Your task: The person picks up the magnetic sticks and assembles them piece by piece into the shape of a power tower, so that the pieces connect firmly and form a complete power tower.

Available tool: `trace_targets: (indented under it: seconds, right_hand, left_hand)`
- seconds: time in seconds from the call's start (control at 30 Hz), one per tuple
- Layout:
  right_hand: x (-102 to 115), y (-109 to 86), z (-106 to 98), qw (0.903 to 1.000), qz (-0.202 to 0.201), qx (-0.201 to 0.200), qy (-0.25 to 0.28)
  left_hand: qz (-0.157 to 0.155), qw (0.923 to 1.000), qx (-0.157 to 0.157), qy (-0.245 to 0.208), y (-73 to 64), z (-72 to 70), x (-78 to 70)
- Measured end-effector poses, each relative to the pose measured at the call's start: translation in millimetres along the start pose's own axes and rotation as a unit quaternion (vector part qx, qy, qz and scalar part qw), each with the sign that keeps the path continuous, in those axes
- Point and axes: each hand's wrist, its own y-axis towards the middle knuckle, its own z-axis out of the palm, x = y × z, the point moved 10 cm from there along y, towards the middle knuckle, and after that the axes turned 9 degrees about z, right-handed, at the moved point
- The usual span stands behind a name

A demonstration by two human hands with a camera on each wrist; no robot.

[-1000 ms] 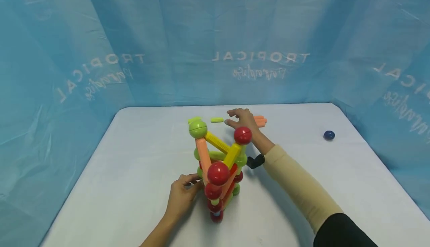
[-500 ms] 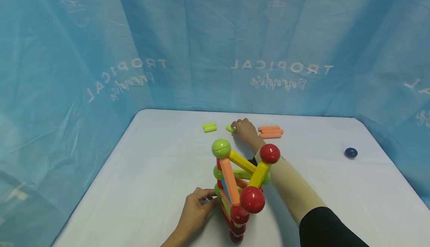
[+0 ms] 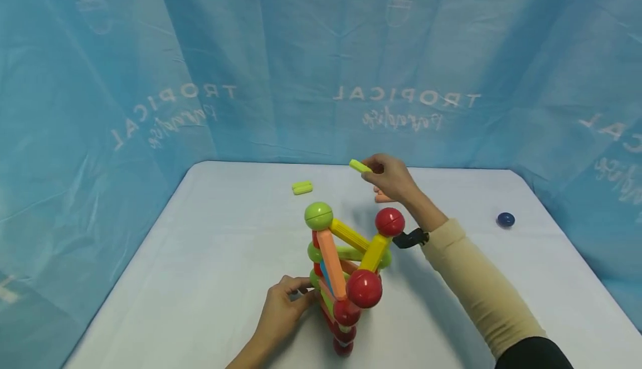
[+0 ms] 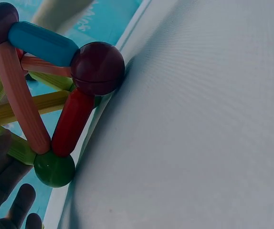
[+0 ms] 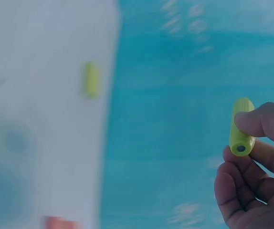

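A tower of magnetic sticks and balls (image 3: 330, 263) stands upright on the table, with red and green balls joined by orange, yellow, green, blue and red sticks. Low on its left side, my left hand (image 3: 282, 307) grips it. In the left wrist view, the thumb lies over a light green stick (image 4: 16, 147) near a green ball (image 4: 54, 169). Beyond the tower and raised above the table, my right hand (image 3: 393, 178) pinches a short yellow-green magnetic stick (image 3: 359, 166). The right wrist view shows that stick (image 5: 242, 128) between thumb and fingers, a dark magnet at its end.
A pair of yellow-green sticks (image 3: 302, 188) lies near the white table's (image 3: 215, 235) back edge. Orange sticks (image 3: 383, 197) lie partly hidden behind my right hand. A dark blue ball (image 3: 505, 219) sits at the right. A blue curtain (image 3: 281, 68) hangs behind.
My right hand reached down to the lone yellow-green stick, took it and lifted it off the table. The left hand stays at the tower. The head view has shifted.
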Motion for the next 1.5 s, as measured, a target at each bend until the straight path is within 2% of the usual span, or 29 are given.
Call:
trace_targets:
  seconds: [0.13,0.3,0.37,0.43,0.57,0.7,0.97,1.27,1.5]
  right_hand:
    - [45,-36.0,-37,0.9982,-0.059,0.0,0.012]
    - [89,-75.4,-59,0.9903,-0.136,0.006,0.031]
    - [100,-87.0,-61,0.9884,-0.138,0.024,0.058]
    - [106,-96.0,-59,0.9854,-0.124,0.054,0.103]
    - [113,-109.4,-48,0.978,-0.072,0.108,0.163]
    - [120,-120.2,-44,0.9811,-0.05,0.124,0.14]
    - [134,-136.2,-45,0.9896,-0.085,0.098,0.061]
    - [139,-137.2,-42,0.9896,-0.107,0.09,0.034]
    - [139,-136.6,-41,0.9875,-0.11,0.111,0.02]
  left_hand:
    - [0.008,0.9999,0.002,0.015,5.6,0.2,1.4]
    - [0.027,0.9994,-0.001,0.02,12.7,2.5,0.9]
    - [0.032,0.9993,-0.002,0.02,14.4,3.1,0.7]
    - [0.034,0.9992,-0.003,0.02,16.0,3.6,1.0]
    - [0.031,0.9993,-0.006,0.021,18.9,4.3,3.3]
    - [0.019,0.9996,-0.003,0.021,21.5,5.9,7.2]
    - [0.022,0.9991,0.004,0.037,25.3,8.1,9.6]
    - [0.012,0.9991,0.002,0.04,26.7,7.5,10.7]
    - [0.008,0.9992,0.0,0.038,26.2,8.1,10.3]
